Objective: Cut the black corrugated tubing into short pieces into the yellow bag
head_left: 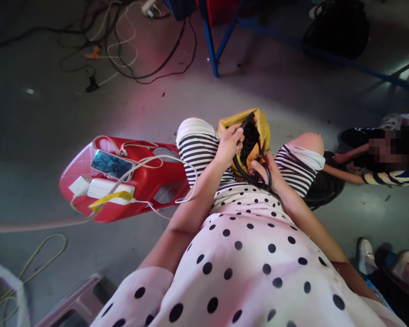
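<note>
A yellow bag (261, 126) stands open between my knees, full of small black parts (249, 138). My left hand (229, 144) is at the bag's left rim, fingers pinched on a black piece at the opening. Close by, my right hand (266, 171) rests at the near rim, fingers closed round a loop of black cable (248, 175) that curves under the bag. I am seated, wearing striped trousers and a dotted top.
A red plastic stool (150, 179) at my left carries a phone (112, 164), white chargers (109, 187) and white cords. Cables (122, 50) lie on the floor beyond. A blue frame leg (210, 45) stands ahead. Another person's arm (354, 175) reaches in at right.
</note>
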The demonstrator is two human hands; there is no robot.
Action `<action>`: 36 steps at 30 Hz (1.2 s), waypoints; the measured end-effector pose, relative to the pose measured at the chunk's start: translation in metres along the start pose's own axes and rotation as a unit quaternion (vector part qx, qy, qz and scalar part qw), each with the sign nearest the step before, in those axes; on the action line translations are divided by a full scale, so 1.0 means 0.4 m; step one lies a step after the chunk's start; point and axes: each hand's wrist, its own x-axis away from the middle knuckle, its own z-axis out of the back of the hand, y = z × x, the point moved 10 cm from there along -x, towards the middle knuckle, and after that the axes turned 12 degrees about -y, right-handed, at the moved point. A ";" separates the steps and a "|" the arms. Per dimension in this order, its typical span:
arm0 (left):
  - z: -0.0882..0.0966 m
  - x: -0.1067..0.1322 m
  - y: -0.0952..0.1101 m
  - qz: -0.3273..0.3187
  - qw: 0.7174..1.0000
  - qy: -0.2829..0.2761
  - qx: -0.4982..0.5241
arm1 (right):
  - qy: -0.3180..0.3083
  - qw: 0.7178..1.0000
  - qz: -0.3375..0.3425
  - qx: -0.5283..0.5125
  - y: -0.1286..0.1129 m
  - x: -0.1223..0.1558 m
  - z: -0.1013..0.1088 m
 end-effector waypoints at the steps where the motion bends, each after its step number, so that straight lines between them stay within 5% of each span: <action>1: -0.001 0.014 0.000 0.006 1.000 -0.006 -0.013 | 0.006 1.000 0.002 0.000 -0.010 0.002 0.012; 15: -0.025 0.062 0.016 -0.054 0.990 -0.092 -0.087 | 0.027 0.997 -0.030 0.069 -0.060 0.005 0.043; 36: -0.018 0.061 0.021 -0.070 0.986 -0.082 -0.128 | 0.005 0.998 -0.028 0.048 -0.077 -0.010 0.045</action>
